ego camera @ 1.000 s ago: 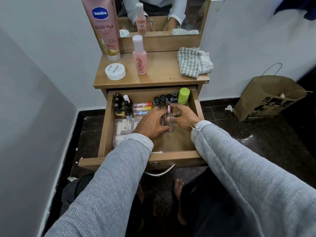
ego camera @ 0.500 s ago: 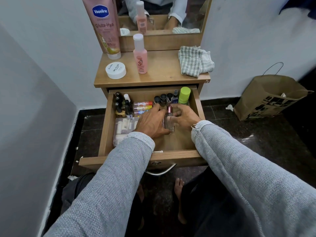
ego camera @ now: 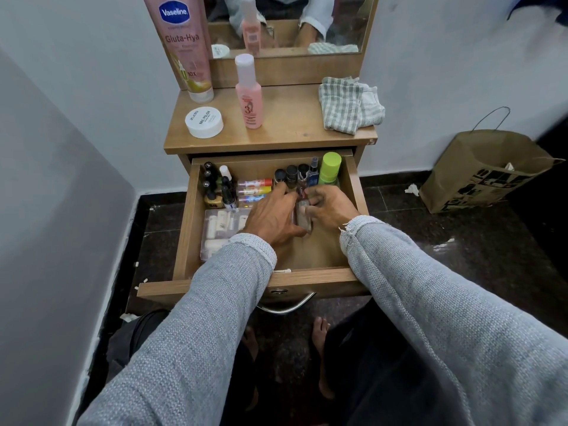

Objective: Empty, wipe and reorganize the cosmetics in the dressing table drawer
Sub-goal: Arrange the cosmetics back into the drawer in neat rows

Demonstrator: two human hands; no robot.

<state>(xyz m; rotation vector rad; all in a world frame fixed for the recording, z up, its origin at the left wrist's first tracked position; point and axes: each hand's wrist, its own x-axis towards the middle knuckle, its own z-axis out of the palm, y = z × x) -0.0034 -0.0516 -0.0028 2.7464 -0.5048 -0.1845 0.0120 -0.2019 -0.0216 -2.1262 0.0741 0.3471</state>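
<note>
Where hands [ego camera: 278, 215] meet, seemingly bottle [ego camera: 303, 217].

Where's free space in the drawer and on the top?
Drawer: bare floor near the front, right of the clear box. Back row around the green-capped bottle is crowded. Tabletop: bare between the pink bottle and checked cloth.

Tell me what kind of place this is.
Most likely a bedroom or dressing corner at home: a small wooden dressing table with a mirror, a lotion tube on top, and an open drawer full of small cosmetics bottles.
</note>
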